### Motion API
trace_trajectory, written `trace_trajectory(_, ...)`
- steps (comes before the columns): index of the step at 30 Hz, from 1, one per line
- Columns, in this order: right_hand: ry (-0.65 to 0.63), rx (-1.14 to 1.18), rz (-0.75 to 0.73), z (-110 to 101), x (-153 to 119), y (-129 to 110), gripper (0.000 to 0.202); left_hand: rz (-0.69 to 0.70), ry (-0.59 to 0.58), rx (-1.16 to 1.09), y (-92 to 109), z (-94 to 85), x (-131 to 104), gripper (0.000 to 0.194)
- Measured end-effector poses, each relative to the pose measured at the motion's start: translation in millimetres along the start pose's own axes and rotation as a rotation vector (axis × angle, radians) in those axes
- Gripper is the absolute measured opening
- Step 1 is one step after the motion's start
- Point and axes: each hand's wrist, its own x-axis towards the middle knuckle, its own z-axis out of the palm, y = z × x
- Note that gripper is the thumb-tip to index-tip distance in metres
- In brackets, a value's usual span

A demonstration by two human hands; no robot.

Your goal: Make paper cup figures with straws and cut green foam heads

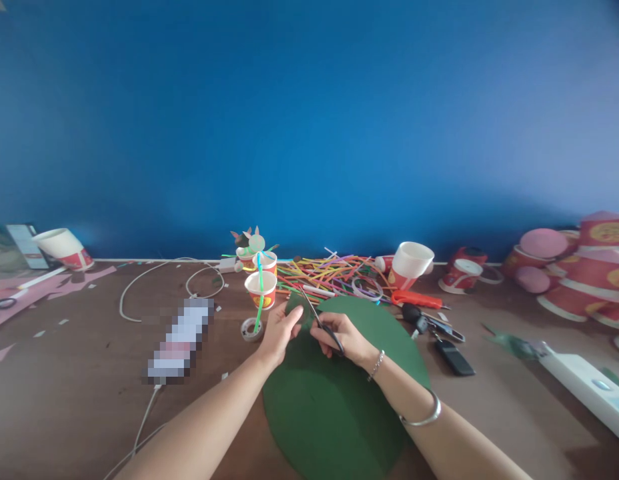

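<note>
Green disc (334,420), paper by the look of it, lies flat in front of me, most of it spreading toward my body and rightward. Heap of coloured straws (319,272) just beyond its far edge. Left hand (280,331) at the disc's far-left margin; right hand (343,337) over the disc itself, so nearer its middle. Scissors (312,307) gripped in the right, fingers around the handles, long axis slanting away and leftward, tip just past the left thumb; cannot tell how far the blades are parted. Green piece (293,301) pinched between left thumb and fingers, just left of the blades; unclear whether it joins the disc. What matters, I judge: blade line against that held edge.
</note>
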Motion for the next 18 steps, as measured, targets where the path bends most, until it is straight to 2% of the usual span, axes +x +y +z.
trace_trajectory(6,0.012,-0.003,-0.008,-0.5,-0.1,0.8,0.034,0.014,-0.027,0.044,0.5,-0.4,-0.1,0.034)
trace_trajectory(18,0.014,-0.008,-0.018,-0.2,0.6,0.5,0.035,0.006,0.023,0.009,-2.0,-1.5,0.9,0.035)
